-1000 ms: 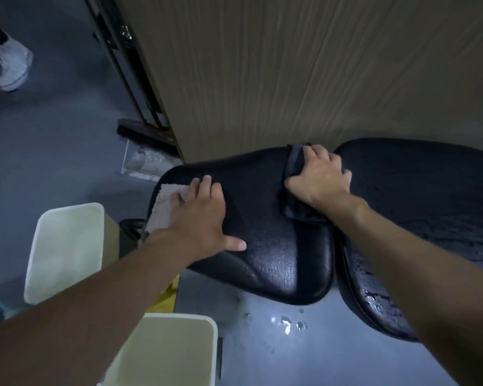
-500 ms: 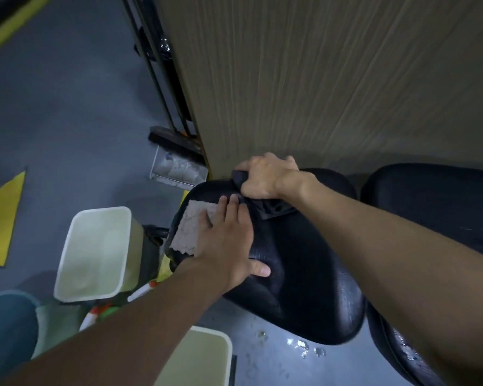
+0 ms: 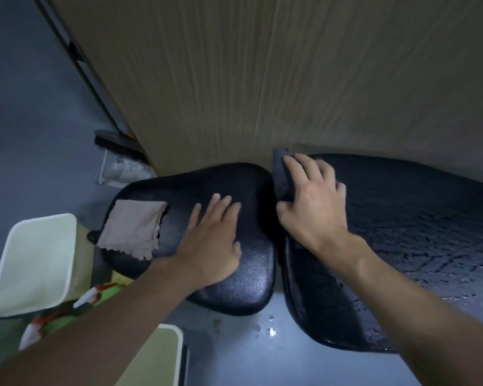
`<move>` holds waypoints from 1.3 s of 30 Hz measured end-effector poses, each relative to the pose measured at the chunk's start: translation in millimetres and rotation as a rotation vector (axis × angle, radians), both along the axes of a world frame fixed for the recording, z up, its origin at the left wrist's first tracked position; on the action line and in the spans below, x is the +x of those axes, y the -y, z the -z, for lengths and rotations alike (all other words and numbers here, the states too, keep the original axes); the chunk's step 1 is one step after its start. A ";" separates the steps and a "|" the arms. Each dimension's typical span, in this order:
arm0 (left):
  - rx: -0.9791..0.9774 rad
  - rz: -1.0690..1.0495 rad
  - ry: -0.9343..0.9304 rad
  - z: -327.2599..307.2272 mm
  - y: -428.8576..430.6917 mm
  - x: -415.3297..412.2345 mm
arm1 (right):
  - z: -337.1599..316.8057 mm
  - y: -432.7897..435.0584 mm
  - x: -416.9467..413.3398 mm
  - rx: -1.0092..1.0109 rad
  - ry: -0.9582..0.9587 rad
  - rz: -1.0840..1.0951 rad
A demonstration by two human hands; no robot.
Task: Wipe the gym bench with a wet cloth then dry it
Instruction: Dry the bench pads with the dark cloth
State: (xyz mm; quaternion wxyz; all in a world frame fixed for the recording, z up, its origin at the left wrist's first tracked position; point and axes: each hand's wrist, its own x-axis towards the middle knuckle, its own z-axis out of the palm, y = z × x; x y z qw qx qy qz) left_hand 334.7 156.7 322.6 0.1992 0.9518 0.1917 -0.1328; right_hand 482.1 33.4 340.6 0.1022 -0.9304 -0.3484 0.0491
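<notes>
The black gym bench has a small seat pad (image 3: 243, 277) and a longer back pad (image 3: 418, 235) that glistens with water. A beige cloth (image 3: 134, 227) lies flat on the seat pad's left end. My left hand (image 3: 215, 238) rests flat on the seat pad, fingers straight, just right of that cloth and apart from it. My right hand (image 3: 313, 199) presses a dark cloth (image 3: 280, 174) against the near-left end of the back pad, at the gap between the pads. Most of the dark cloth is hidden under the hand.
A wood-grain wall panel (image 3: 262, 79) stands right behind the bench. Two pale bins (image 3: 37, 263) (image 3: 156, 358) stand on the grey floor at the left, with spray bottles (image 3: 67, 310) between them. Water drops (image 3: 268, 328) lie on the floor under the seat.
My right hand has swept the dark cloth rightward, from the seat pad's far-left edge to the gap by the back pad. My left hand slid right off the beige cloth, which now lies uncovered.
</notes>
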 end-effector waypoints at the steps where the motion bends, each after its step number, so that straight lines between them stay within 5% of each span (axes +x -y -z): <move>1: -0.020 0.008 0.064 2.9 13.0 11.2 | 1.9 15.3 0.7 -0.077 -0.015 0.024; 4: -0.058 -0.050 0.118 14.5 43.5 35.8 | 24.4 42.4 -0.1 -0.254 -0.151 0.055; 12: 0.096 -0.025 -0.015 41.8 62.1 43.2 | 48.7 15.6 48.3 -0.175 -0.086 -0.023; 18: 0.010 -0.045 0.004 39.3 58.0 45.5 | 46.9 -5.5 72.7 -0.175 -0.104 -0.032; 28: -0.184 -0.229 0.045 24.3 66.9 52.2 | 53.7 102.5 -54.7 -0.135 -0.083 -0.167; 34: -0.155 -0.075 0.013 16.4 94.2 33.3 | 59.4 172.0 -117.7 -0.203 -0.038 -0.208; 39: -0.158 -0.014 -0.085 12.6 88.9 33.6 | 58.0 156.4 -84.4 -0.149 -0.059 -0.117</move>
